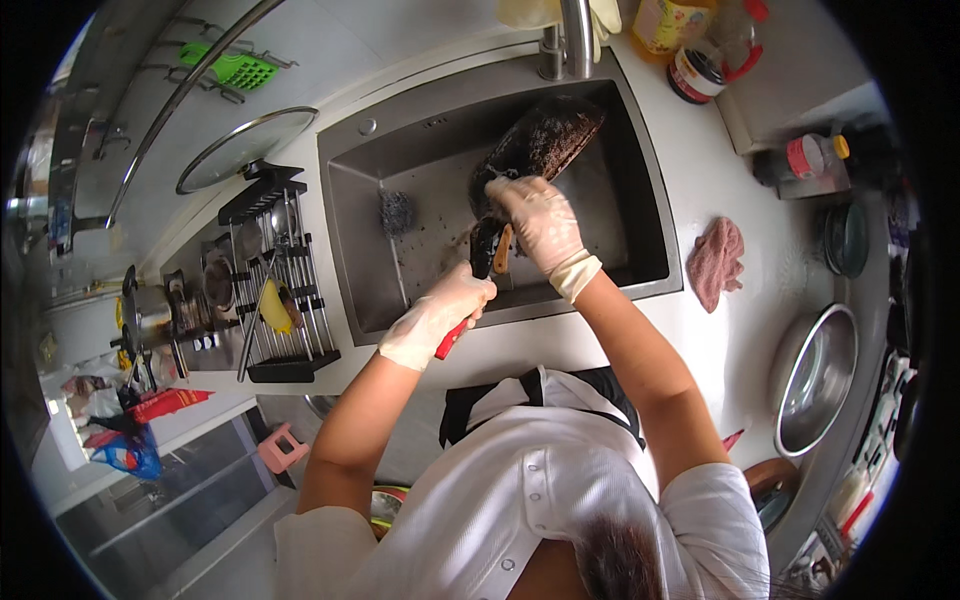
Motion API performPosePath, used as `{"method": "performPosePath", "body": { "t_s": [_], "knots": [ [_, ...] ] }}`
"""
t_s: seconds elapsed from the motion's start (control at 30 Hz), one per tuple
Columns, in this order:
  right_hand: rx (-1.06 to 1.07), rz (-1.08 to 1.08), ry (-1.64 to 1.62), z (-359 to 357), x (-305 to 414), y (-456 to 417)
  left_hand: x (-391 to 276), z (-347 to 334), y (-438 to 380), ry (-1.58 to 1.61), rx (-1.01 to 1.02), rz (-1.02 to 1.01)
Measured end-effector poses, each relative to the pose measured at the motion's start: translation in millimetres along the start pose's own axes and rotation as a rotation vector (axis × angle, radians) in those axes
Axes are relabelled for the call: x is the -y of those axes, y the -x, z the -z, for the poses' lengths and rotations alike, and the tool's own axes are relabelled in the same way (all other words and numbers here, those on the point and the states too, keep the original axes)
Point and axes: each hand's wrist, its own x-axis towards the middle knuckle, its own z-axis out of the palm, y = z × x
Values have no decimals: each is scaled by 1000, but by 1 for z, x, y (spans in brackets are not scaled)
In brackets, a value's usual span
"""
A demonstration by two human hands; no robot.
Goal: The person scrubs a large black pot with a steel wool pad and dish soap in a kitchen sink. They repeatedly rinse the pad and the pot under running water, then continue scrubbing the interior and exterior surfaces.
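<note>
My gloved left hand (pixel 454 304) is closed around the dark, red-ended handle (pixel 452 339) of a blackened pan (pixel 551 139), which is tilted in the stainless steel sink (pixel 442 161). My right hand (pixel 536 217), also in a pale glove, lies against the pan near where the handle joins it. Its fingertips are blurred, and whether they hold anything is hidden. A tan, wooden-looking piece (pixel 502 249) with a hole sits beside the handle, under my right hand. On the sink's left side rests a steel wool scourer (pixel 396 213). Dark crumbs are scattered over the sink floor.
The faucet (pixel 577 37) rises behind the sink. A dish rack (pixel 281 300) and a glass lid (pixel 247 150) stand to the left. To the right are a pink cloth (pixel 718 262), a metal basin (pixel 815 380), a dark-capped jar (pixel 696 73) and bottles (pixel 814 156).
</note>
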Motion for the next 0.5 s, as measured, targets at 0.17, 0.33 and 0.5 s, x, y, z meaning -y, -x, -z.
{"method": "performPosePath", "body": {
  "t_s": [0.17,0.33,0.5],
  "knots": [
    [-19,-87,-200,-17,24,34,4,-15,8,-152,-97,36],
    [163,223,-139,17,-14,26,10,-28,21,-175,-166,-22],
    [-7,-23,-22,15,-9,22,-2,-32,6,-110,-92,-5]
  ]
}}
